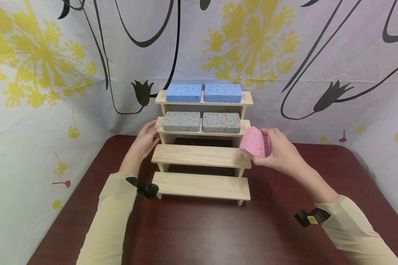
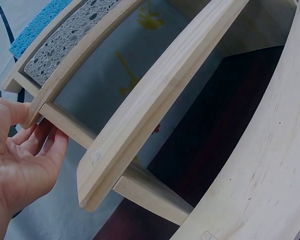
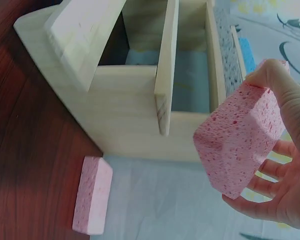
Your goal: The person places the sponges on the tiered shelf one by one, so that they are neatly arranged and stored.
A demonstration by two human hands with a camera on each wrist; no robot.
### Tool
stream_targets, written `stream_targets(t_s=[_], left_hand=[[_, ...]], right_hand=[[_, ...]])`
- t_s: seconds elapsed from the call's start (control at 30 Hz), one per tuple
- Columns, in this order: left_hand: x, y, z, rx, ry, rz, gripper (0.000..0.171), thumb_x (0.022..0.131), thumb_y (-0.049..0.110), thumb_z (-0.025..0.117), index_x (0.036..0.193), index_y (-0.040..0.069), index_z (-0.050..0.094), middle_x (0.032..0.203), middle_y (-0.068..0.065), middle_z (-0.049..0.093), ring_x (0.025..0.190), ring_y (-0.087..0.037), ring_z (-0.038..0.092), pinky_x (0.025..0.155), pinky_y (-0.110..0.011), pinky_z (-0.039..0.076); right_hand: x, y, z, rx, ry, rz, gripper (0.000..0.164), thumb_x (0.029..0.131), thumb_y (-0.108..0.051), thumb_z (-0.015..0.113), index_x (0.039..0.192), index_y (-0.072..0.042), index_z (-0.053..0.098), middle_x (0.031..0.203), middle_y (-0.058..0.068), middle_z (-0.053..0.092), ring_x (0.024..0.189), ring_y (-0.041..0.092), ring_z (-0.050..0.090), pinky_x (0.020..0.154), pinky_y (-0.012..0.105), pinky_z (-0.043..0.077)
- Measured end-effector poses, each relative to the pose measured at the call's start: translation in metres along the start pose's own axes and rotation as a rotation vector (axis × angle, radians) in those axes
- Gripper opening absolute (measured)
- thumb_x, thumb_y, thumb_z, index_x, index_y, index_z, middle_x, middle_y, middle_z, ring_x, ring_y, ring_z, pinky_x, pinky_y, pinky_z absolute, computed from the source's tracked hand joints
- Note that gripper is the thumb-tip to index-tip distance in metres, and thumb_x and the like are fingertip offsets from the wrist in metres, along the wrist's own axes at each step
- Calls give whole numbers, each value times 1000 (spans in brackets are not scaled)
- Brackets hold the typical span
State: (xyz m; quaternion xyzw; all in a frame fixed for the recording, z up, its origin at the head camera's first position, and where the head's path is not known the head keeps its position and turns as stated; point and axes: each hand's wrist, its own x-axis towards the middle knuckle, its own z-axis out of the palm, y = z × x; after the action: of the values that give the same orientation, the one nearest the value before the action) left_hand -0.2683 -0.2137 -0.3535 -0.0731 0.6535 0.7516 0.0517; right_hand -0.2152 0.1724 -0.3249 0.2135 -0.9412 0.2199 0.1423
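Observation:
A pink sponge [image 1: 253, 142] is gripped in my right hand [image 1: 280, 150], thumb on one side and fingers on the other, at the right end of a four-step wooden shelf rack [image 1: 199, 156]. In the right wrist view the sponge [image 3: 240, 135] hangs tilted beside the rack. My left hand [image 1: 146, 140] holds the left end of the rack's second step from the top. There the left wrist view shows the thumb against the step's end [image 2: 35, 107] and the fingers curled beneath it. Two grey sponges [image 1: 181, 121] lie on that step.
Two blue sponges [image 1: 223, 92] lie side by side on the top step. The lower two steps [image 1: 199, 185] are bare wood. Another pink sponge [image 3: 92, 195] rests by the rack's right side on the dark red table [image 1: 192, 235]. A patterned cloth [image 1: 192, 44] hangs behind.

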Motion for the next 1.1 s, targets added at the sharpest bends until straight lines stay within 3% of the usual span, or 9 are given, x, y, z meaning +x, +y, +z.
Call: stream_targets(t_s=[0.43, 0.77, 0.93, 1.1], left_hand=[[1, 0, 2, -25, 5, 11, 51, 100, 14, 29, 147, 14, 10, 150, -13, 19, 136, -21, 25, 115, -31, 20], [-1, 2, 1, -12, 9, 3, 51, 100, 14, 28, 147, 15, 10, 151, -12, 18, 136, -21, 25, 115, -30, 21], [-1, 3, 0, -7, 16, 9, 50, 100, 15, 28, 147, 15, 11, 149, -12, 21, 134, -21, 27, 115, -31, 22], [-1, 1, 1, -12, 21, -5, 49, 100, 15, 30, 147, 16, 13, 148, -12, 23, 133, -20, 28, 115, -31, 22]], right_hand=[[17, -33, 11, -12, -54, -68, 75, 66, -32, 77, 128, -3, 45, 119, 18, 55, 98, 29, 53, 75, 46, 48], [33, -57, 32, -57, -15, -262, 65, 69, -40, 73, 124, -8, 58, 117, 14, 62, 109, 32, 55, 90, 47, 46], [39, -70, 44, -82, -58, -298, 62, 73, -44, 70, 124, -12, 58, 121, 14, 60, 108, 34, 55, 89, 47, 46], [46, -81, 57, -93, -139, -310, 63, 78, -48, 65, 129, -14, 53, 129, 14, 55, 116, 37, 50, 98, 51, 40]])
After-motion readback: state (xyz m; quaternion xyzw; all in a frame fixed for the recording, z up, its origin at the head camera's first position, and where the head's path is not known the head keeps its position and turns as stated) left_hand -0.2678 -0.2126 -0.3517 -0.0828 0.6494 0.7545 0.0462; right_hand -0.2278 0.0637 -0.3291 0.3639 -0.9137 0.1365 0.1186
